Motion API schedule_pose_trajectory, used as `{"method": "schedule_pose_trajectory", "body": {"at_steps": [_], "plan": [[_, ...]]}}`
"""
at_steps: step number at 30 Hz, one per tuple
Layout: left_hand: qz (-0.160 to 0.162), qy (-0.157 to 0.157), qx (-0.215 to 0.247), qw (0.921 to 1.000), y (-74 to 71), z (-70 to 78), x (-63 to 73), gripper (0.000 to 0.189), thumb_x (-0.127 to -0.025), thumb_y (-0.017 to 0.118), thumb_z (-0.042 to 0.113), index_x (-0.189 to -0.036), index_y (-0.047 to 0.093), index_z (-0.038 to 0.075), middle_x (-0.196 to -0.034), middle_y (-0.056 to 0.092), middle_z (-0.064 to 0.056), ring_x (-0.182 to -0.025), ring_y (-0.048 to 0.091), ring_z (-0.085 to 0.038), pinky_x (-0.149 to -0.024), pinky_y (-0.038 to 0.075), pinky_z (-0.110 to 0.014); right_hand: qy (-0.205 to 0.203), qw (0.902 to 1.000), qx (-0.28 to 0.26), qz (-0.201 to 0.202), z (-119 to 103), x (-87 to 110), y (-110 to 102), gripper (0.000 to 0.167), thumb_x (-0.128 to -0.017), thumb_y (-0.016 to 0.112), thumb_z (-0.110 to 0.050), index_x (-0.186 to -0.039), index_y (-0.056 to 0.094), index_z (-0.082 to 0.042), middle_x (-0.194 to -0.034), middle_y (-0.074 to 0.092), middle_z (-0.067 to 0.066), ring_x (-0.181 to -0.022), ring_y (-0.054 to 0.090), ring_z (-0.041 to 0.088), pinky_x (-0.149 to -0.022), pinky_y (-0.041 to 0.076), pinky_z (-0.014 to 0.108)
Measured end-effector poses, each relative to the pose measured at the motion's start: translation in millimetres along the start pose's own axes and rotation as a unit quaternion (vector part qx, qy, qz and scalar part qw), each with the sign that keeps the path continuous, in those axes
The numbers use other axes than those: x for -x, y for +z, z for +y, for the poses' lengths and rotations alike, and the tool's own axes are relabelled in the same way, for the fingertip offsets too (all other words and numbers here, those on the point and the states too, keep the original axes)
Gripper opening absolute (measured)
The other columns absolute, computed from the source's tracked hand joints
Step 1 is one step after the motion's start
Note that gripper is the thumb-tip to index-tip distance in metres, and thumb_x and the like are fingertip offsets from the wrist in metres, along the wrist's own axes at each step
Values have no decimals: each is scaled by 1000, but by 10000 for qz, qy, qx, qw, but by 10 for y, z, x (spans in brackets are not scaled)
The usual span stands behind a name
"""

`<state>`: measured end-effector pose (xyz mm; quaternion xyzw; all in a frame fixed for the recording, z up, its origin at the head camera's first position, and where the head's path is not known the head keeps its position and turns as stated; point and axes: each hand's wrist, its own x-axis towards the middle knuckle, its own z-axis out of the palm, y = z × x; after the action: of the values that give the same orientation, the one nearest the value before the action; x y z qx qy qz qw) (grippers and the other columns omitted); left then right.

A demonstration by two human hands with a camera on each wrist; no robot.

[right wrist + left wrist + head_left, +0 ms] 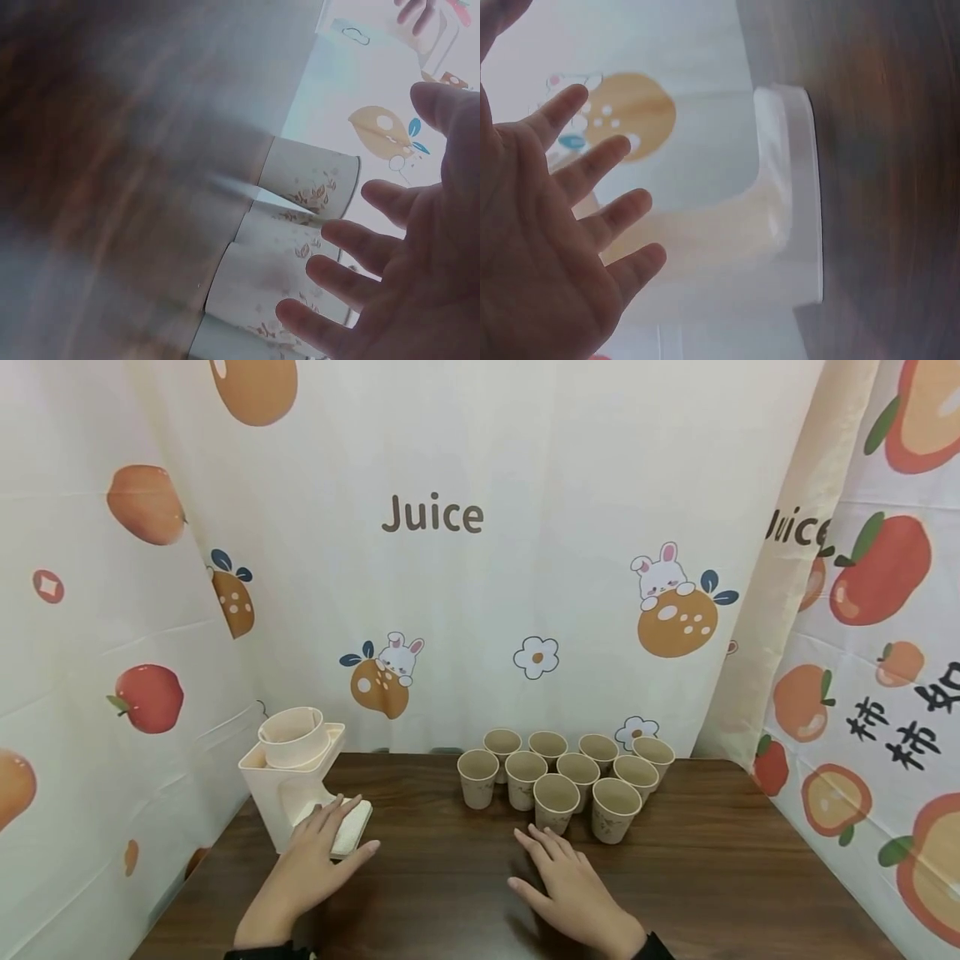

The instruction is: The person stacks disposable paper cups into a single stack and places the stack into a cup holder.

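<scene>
Near the table's left side stands a cream-coloured dispenser-like appliance (281, 797) with a round cup-shaped top (292, 737) and a low flat base (352, 829). My left hand (315, 864) hovers in front of it, fingers spread, overlapping the base in the head view; its palm (540, 240) is bare in the left wrist view. Several paper cups (556, 802) with a leaf print stand upright in staggered rows right of centre. Just before the front cups is my right hand (566, 889), fingers spread and holding nothing. In the right wrist view its fingertips (296, 311) overlap the printed cups (270, 285).
The dark wooden table (442, 893) reaches back to a fruit-print curtain (480, 593) marked "Juice". Similar curtains (862, 693) close off both sides. The appliance stands close to the left curtain (67, 635).
</scene>
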<state>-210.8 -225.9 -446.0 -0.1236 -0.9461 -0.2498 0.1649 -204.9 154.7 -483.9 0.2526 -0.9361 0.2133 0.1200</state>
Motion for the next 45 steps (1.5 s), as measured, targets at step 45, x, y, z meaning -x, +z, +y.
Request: {"method": "schedule_pose_trajectory", "body": {"at_steps": [45], "plan": [[371, -1989, 1571, 9666, -505, -826, 75, 95, -100, 61, 42, -155, 1, -7, -146, 26, -42, -133, 30, -57, -101, 31, -70, -417, 9963, -330, -680, -208, -315, 141, 59, -103, 52, -49, -152, 42, -18, -150, 45, 15, -137, 41, 40, -100, 39, 62]]}}
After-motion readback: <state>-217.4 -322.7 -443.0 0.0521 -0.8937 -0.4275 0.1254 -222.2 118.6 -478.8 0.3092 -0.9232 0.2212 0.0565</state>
